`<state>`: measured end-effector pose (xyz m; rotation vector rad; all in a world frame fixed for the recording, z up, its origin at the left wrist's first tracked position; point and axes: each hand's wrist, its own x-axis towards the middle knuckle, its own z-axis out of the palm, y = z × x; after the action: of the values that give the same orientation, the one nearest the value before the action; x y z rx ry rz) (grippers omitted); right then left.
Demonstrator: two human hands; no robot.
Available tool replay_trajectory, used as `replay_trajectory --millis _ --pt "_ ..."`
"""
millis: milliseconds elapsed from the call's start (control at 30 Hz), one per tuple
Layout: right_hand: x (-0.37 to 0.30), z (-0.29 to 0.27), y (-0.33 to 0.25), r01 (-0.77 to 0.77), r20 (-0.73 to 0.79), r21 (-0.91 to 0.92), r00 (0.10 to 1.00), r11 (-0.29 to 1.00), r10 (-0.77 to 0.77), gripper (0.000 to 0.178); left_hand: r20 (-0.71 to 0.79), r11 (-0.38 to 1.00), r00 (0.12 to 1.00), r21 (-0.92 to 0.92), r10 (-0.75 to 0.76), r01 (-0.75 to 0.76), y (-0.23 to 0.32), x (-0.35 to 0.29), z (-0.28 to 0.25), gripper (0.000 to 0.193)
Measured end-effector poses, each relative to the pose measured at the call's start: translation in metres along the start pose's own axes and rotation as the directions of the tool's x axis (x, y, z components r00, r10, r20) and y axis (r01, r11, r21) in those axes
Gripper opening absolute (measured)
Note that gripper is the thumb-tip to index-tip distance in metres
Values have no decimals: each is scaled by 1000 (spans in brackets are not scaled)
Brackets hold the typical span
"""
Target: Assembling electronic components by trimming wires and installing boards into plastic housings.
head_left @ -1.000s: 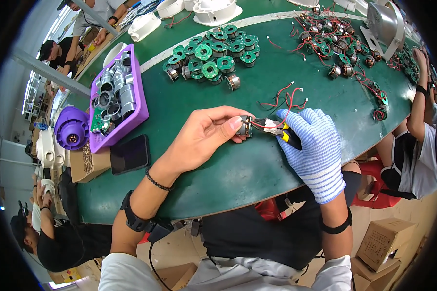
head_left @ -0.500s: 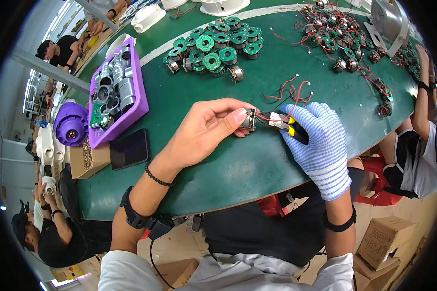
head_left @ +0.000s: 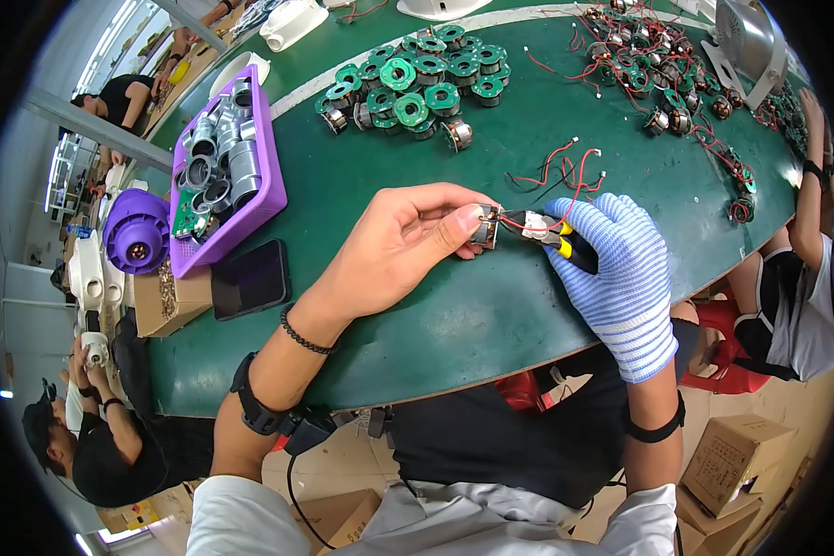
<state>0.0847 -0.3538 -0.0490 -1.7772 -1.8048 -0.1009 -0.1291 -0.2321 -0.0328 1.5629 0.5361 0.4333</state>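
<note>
Between thumb and fingers, my bare left hand (head_left: 403,239) pinches a small motor stator (head_left: 485,228) with a metal rim. My right hand (head_left: 618,278), in a blue-and-white striped glove, is closed round pliers (head_left: 565,244) with black and yellow handles. The pliers' jaws reach to the stator's right side; the exact spot they grip is too small to make out. A white patch covers part of the pliers near the pivot. Red and black wires (head_left: 579,176) run beside the jaws and spread on the table beyond my hands.
A cluster of stators with green boards (head_left: 417,83) lies at the far middle. Wired stators (head_left: 658,69) are heaped at the far right. On the left are a purple basket (head_left: 274,176) of metal cylinders, a black phone (head_left: 251,280), and a cardboard box (head_left: 171,306). Other people sit nearby.
Both hands, with the stator and pliers, appear slightly further right in the picture, as does much of the table. The grips look the same.
</note>
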Motion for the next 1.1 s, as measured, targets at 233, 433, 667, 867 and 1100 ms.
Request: replay_trajectory --millis 233,433,667,867,1100 --pt "-1 1 0 -4 14 -3 1000 1000 4 31 -2 1000 1000 -13 1 -1 -1 0 0 37" --pt "2 -2 -1 -40 17 -29 999 999 40 31 -3 1000 1000 -4 -10 10 1 2 -1 38" --pt "5 2 4 -210 -270 18 940 978 207 34 -25 998 1000 -58 -10 9 0 1 -1 35" --pt "2 -2 7 -245 -321 91 910 965 261 39 -51 992 999 -128 -4 -3 1 -7 -2 31" --pt "-1 -5 7 -263 -315 106 906 959 283 40 -323 915 932 402 165 -23 47 6 -35 32"
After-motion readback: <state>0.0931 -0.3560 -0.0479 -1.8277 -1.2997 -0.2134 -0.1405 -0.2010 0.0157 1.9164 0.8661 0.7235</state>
